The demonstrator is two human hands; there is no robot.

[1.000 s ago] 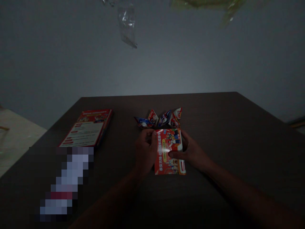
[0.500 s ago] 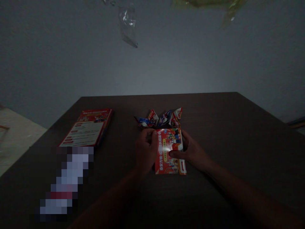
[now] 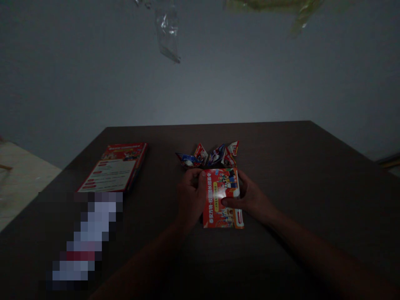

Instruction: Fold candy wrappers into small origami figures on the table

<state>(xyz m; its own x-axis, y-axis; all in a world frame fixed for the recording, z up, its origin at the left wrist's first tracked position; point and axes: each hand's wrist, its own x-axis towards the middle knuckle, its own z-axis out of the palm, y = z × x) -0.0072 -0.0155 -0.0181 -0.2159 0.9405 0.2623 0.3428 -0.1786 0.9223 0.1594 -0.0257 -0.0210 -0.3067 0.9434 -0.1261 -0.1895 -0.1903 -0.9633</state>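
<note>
A red printed leaflet (image 3: 220, 212) with white characters and cartoon figures is held over the middle of the table, its text running sideways. My left hand (image 3: 191, 193) grips its left edge near the top, thumb on the printed face. On the other side my right hand (image 3: 250, 198) holds the right edge, its thumb lying across the print and its fingers partly hidden behind. Just beyond the leaflet stand two folded paper pieces, one blue and red (image 3: 192, 158) at the left, the other purple, red and white (image 3: 223, 155) at the right.
A stack of red and white leaflets (image 3: 114, 168) lies on the left of the dark table (image 3: 275, 143). Nearer, a pixelated area covers a pale long item (image 3: 90, 237). Behind the table rises a grey wall with clear plastic (image 3: 168, 31) and yellow tape (image 3: 265, 4).
</note>
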